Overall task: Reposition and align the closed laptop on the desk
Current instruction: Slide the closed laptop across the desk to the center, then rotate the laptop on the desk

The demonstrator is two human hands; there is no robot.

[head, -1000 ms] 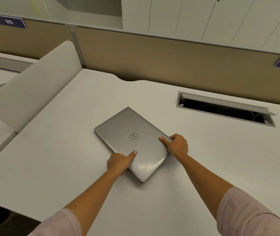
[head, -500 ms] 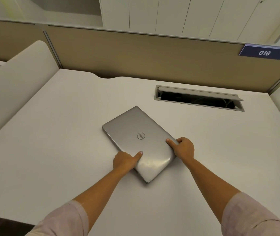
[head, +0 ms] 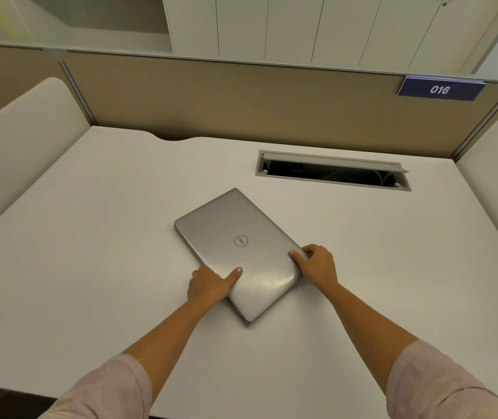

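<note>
Laptop (head: 235,246), silver, lid closed, logo up, lies flat near the middle of the white surface (head: 90,252), turned diagonally so one corner points toward me and the opposite corner toward the back panel. Both my hands are on its near end. Left hand (head: 208,285) is curled against the laptop's left long edge, thumb stretched flat on the lid; fingers are tucked at the edge, can't tell if they reach under it. Right hand (head: 317,264) grips the right near corner, thumb on top of the lid, fingers wrapped around the side. So each hand is partly closed on the laptop, pinching it at the edge. Laptop looks in contact with the surface, not lifted. Behind it, well apart, a cable slot (head: 332,173) with its flap open is set into the surface. A blue tag reading 016 (head: 440,89) sits on the tan divider (head: 241,101) at back right. Pale pink sleeves (head: 114,388) cover my upper arms.
</note>
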